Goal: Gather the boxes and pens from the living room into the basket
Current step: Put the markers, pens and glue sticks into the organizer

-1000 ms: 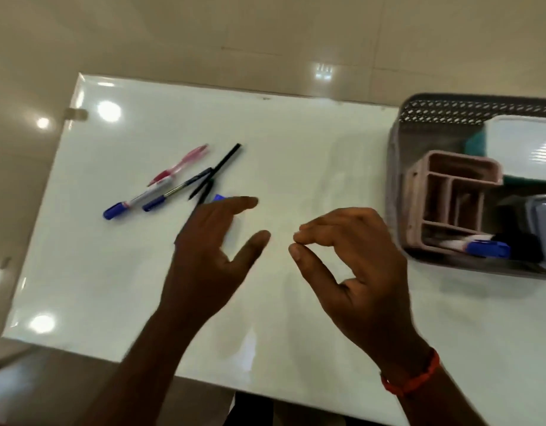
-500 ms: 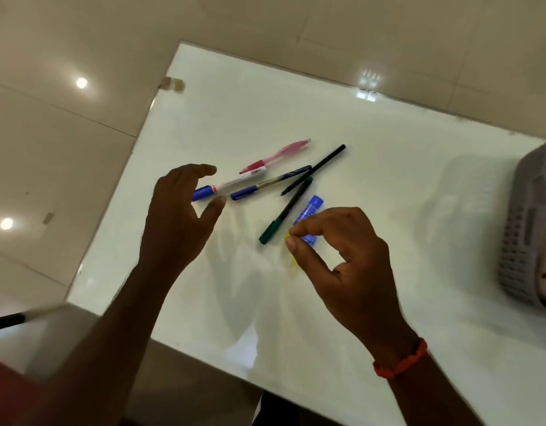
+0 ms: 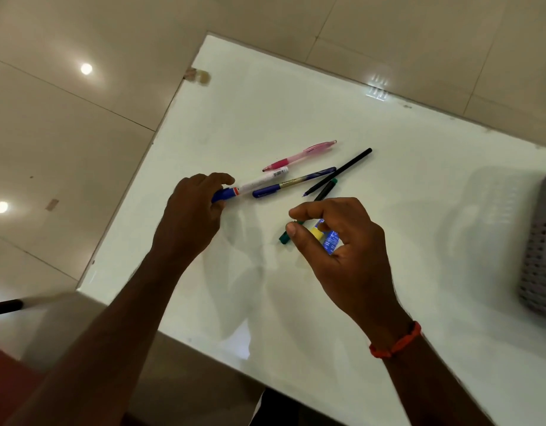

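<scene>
Basket (image 3: 539, 256) sat at table (image 3: 296, 112) edge | loose pens (image 3: 293, 182) beside your left hand (image 3: 188, 216) clamping marker (image 3: 262, 182) | right hand (image 3: 348, 250) grip unclear

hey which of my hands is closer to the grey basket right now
Right. The right hand is mid-table, with the grey basket off to its right at the frame's edge; the left hand is farther left, gripping the blue-capped marker.
</scene>
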